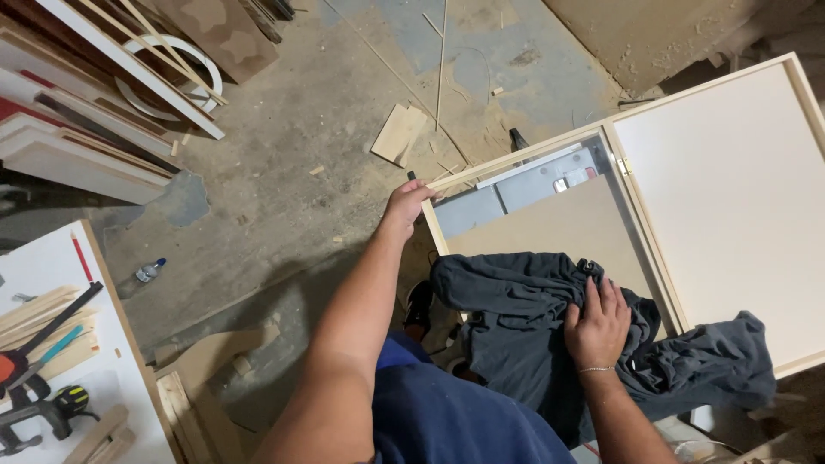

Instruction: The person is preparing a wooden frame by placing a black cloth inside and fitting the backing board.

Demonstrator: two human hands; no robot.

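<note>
Below my head camera: a shallow pale wooden case (653,249) stands opened out, its white-panelled lid (730,206) swung to the right on a small brass hinge (625,166).
Left hand: my left hand (404,209) is at the case's far left corner, its grip closed around the thin frame rail there. I judge it is steadying the frame so it cannot slide.
Right hand: my right hand (597,322) lies flat, fingers spread, its grip open and pressing down on the dark grey cloth (516,318), not clutching it.
Cloth: bunched over the near edge of the case, partly inside the tray and trailing right across the lid's lower corner. It looks placed as a wiping pad under the palm.
Inside the case: a brown board floor (567,228) and a grey panel (541,185) at the far end.
Floor: dusty concrete with an offcut of board (400,133) and a small plastic bottle (148,271), both well apart from the case.
Left surface: a white surface (51,266) carries wood strips and a clamp (43,408), out of reach of either hand.
</note>
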